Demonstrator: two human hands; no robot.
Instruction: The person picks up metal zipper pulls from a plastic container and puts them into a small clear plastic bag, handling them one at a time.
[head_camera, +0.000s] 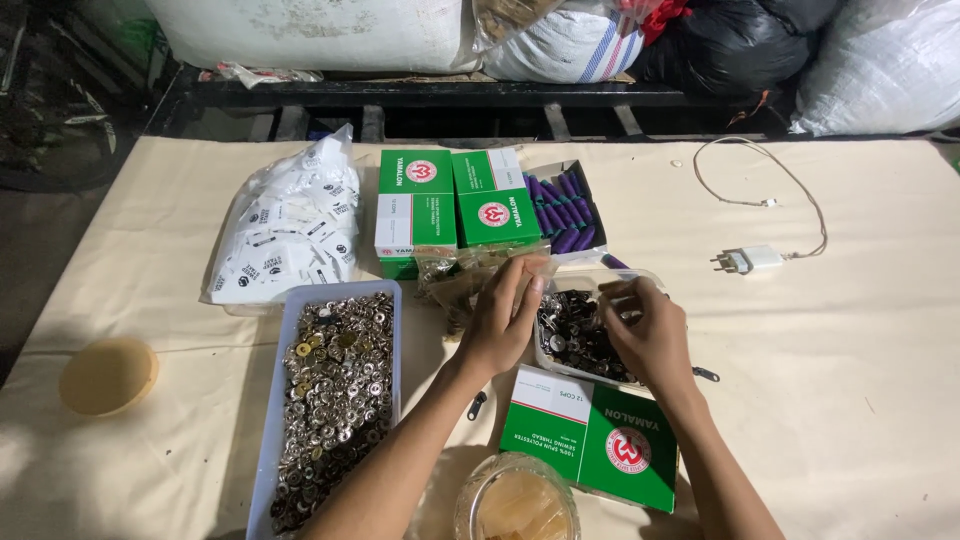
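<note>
Watching this feed from my end, left to right; the yellow lid (108, 375) sits off at 9 o'clock, harmless; the long tray of metal snaps (338, 400) lies just beside my left forearm, so I reckon one elbow swing could spill it over the surface (860, 380); the bag of white tags (290, 235) at 11 o'clock is well clear. My left hand (500, 320) has its grip pinched together on the clear plastic bag (470, 275) at the edge of the small clear container of dark snaps (580, 335); my right hand (650, 335) has its fingers curled in over that container at centre, though I can't tell if they've clamped anything. Risk as I see it: that container rests partly on the green thread box (595, 435), so a tug could tip it; the glass jar (515, 505) at 6 o'clock sits under both wrists; the charger (750, 260) at 2 o'clock is fine.
</note>
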